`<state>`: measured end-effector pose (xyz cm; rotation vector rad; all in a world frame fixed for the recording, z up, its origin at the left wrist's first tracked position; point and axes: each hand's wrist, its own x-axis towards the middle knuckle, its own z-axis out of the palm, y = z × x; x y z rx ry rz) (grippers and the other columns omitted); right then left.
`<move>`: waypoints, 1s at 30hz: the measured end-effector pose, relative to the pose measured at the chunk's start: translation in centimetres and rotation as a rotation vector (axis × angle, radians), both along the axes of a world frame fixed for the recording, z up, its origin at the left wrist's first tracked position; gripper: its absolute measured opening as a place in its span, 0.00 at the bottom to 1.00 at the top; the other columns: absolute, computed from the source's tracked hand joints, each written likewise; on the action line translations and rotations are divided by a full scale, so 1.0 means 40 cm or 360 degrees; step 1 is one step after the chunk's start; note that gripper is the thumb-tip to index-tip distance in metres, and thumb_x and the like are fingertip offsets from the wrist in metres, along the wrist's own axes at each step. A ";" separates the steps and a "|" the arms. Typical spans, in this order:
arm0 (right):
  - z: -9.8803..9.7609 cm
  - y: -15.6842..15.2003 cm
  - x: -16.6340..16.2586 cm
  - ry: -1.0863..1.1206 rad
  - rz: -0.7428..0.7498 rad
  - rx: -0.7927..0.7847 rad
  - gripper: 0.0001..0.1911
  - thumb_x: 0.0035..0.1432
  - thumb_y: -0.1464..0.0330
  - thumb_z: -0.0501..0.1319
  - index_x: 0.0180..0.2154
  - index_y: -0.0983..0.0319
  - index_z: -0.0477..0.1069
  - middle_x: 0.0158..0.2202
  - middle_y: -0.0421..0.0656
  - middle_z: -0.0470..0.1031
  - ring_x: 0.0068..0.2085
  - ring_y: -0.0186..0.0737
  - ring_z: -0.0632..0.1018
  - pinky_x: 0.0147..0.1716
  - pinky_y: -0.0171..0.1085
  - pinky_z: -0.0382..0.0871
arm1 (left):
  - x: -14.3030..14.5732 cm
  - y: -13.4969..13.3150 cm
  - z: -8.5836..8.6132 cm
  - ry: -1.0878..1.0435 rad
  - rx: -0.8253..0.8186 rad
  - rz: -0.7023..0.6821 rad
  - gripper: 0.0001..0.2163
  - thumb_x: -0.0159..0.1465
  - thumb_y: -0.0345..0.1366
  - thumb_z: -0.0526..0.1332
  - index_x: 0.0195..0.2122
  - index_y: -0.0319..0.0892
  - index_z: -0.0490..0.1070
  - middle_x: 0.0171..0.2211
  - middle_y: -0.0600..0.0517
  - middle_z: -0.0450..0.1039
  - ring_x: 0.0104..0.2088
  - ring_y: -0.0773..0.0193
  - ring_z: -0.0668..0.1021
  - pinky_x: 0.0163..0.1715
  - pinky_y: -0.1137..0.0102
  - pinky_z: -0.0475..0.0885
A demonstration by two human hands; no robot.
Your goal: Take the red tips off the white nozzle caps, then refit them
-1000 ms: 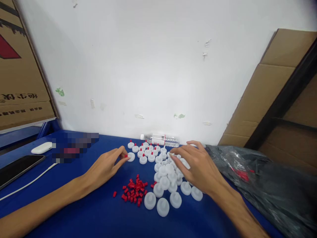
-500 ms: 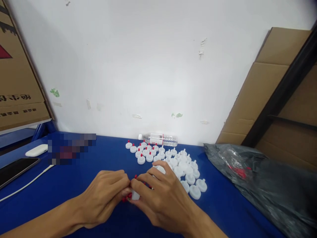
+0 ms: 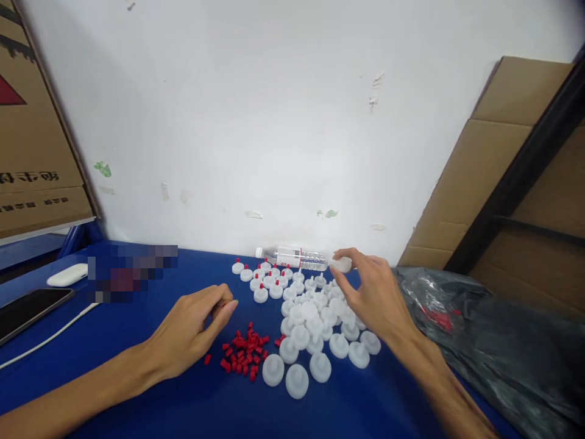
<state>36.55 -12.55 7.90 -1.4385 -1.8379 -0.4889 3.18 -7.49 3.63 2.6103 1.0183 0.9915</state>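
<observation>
Right hand [image 3: 372, 292] pinched 1 white cap [image 3: 342, 264], just beside the bottle's [image 3: 289, 256] base. Left hand [image 3: 194, 326] narrow near red caps [image 3: 247, 352]; couldn't tell if holding anything. White cap: probably light, stiff, slightly slippery; rim the best hold.

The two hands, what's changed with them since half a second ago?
They met over the red caps; now they're apart. The left hand has moved slightly forward, and nothing shows in it. The right hand has swung right and forward, its grip on a white piece near the base of the bottle; whether it's the piece held before, I can't tell. The bottle and red-tipped pieces stayed put.
</observation>
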 end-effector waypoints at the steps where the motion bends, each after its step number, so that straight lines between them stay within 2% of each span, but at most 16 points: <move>1: 0.000 0.002 0.008 0.0036 -0.0016 -0.0030 0.05 0.68 0.66 0.59 0.45 0.57 0.70 0.39 0.41 0.81 0.40 0.46 0.80 0.49 0.48 0.66 | 0.004 0.001 -0.003 0.0053 -0.0014 0.0022 0.13 0.75 0.42 0.52 0.32 0.44 0.64 0.26 0.57 0.66 0.25 0.65 0.68 0.27 0.70 0.63; 3: 0.000 0.005 0.020 0.0064 -0.0019 -0.0066 0.03 0.68 0.65 0.60 0.42 0.56 0.70 0.40 0.42 0.81 0.41 0.47 0.80 0.47 0.47 0.67 | 0.010 0.000 -0.008 0.0134 -0.0019 0.0057 0.13 0.75 0.43 0.52 0.35 0.45 0.67 0.30 0.55 0.69 0.30 0.63 0.72 0.29 0.70 0.66; 6: 0.005 0.008 0.036 0.0065 -0.0015 -0.0096 0.06 0.66 0.62 0.62 0.38 0.56 0.72 0.41 0.42 0.81 0.42 0.48 0.80 0.45 0.45 0.67 | 0.010 0.001 -0.012 0.0197 -0.0038 0.0067 0.13 0.75 0.44 0.52 0.40 0.47 0.72 0.39 0.52 0.73 0.36 0.61 0.75 0.31 0.71 0.68; 9: 0.016 0.006 0.049 0.0067 -0.0055 -0.0226 0.09 0.65 0.59 0.63 0.36 0.57 0.74 0.38 0.42 0.80 0.38 0.46 0.79 0.40 0.43 0.66 | 0.006 0.007 -0.018 0.0251 -0.0050 0.0055 0.13 0.76 0.43 0.50 0.44 0.48 0.74 0.44 0.51 0.73 0.38 0.62 0.76 0.29 0.72 0.69; 14: 0.026 -0.003 0.050 0.0052 -0.0034 -0.0511 0.10 0.66 0.58 0.62 0.35 0.56 0.76 0.33 0.39 0.80 0.33 0.41 0.78 0.34 0.39 0.65 | 0.003 0.021 -0.033 0.0285 -0.0068 0.0036 0.14 0.75 0.42 0.50 0.46 0.49 0.76 0.45 0.50 0.74 0.40 0.60 0.77 0.32 0.71 0.71; 18: 0.021 -0.006 0.045 -0.0030 0.0004 -0.0624 0.13 0.66 0.57 0.61 0.34 0.56 0.76 0.33 0.39 0.80 0.33 0.41 0.79 0.34 0.39 0.65 | 0.003 0.025 -0.036 0.0283 -0.0118 0.0021 0.13 0.75 0.42 0.52 0.46 0.48 0.76 0.45 0.50 0.76 0.44 0.58 0.77 0.41 0.67 0.73; 24: 0.021 -0.011 0.044 -0.0128 -0.0004 -0.0683 0.12 0.66 0.60 0.60 0.33 0.56 0.77 0.32 0.39 0.81 0.33 0.42 0.79 0.33 0.39 0.63 | 0.005 0.027 -0.029 0.0313 -0.0155 0.0018 0.14 0.75 0.45 0.53 0.44 0.48 0.77 0.41 0.51 0.78 0.43 0.56 0.76 0.44 0.64 0.72; 30: 0.027 -0.012 0.043 -0.0150 -0.0035 -0.0622 0.17 0.69 0.55 0.56 0.34 0.56 0.77 0.32 0.40 0.81 0.32 0.42 0.78 0.34 0.39 0.63 | 0.007 0.029 -0.025 0.0361 -0.0241 0.0001 0.17 0.76 0.47 0.50 0.43 0.48 0.77 0.42 0.51 0.78 0.45 0.55 0.75 0.46 0.62 0.71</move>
